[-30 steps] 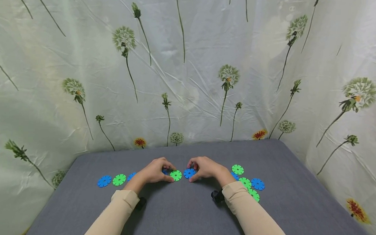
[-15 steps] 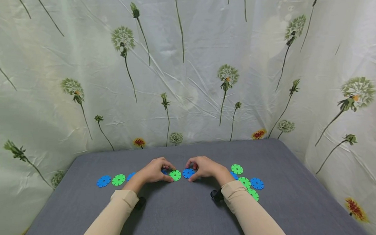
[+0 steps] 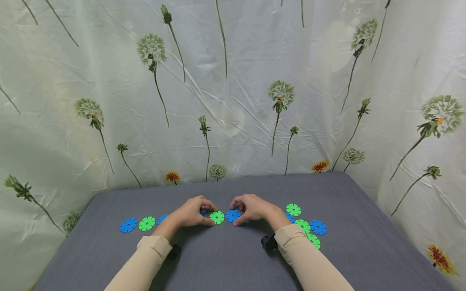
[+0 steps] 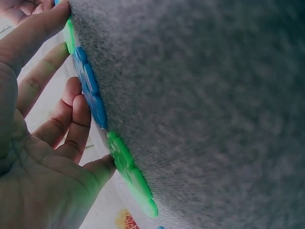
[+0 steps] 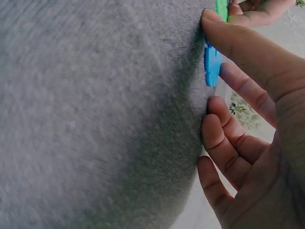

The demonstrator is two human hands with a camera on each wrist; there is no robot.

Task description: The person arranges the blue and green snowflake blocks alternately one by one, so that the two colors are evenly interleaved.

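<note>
In the head view, my left hand (image 3: 190, 212) pinches a flat green notched disc (image 3: 219, 217) between thumb and index finger. My right hand (image 3: 257, 207) likewise pinches a blue notched disc (image 3: 232, 215) just to its right. The two discs lie flat on the cloth, edges very near each other; whether they touch I cannot tell. Under my left hand, another blue disc (image 4: 89, 88) and another green disc (image 4: 131, 174) continue the row in the left wrist view. My left hand's other fingers rest near them. Past my right fingertips, the blue disc (image 5: 212, 67) appears edge-on in the right wrist view.
Leftward the row goes on with a blue disc (image 3: 162, 219), a green disc (image 3: 147, 223) and a blue disc (image 3: 128, 225). A loose group of green discs (image 3: 293, 209) and blue discs (image 3: 318, 227) lies beside my right forearm. A flowered curtain (image 3: 241, 133) hangs behind the grey-covered table (image 3: 229, 265).
The camera view shifts very slightly. Both hands and the discs stay essentially where they were.
</note>
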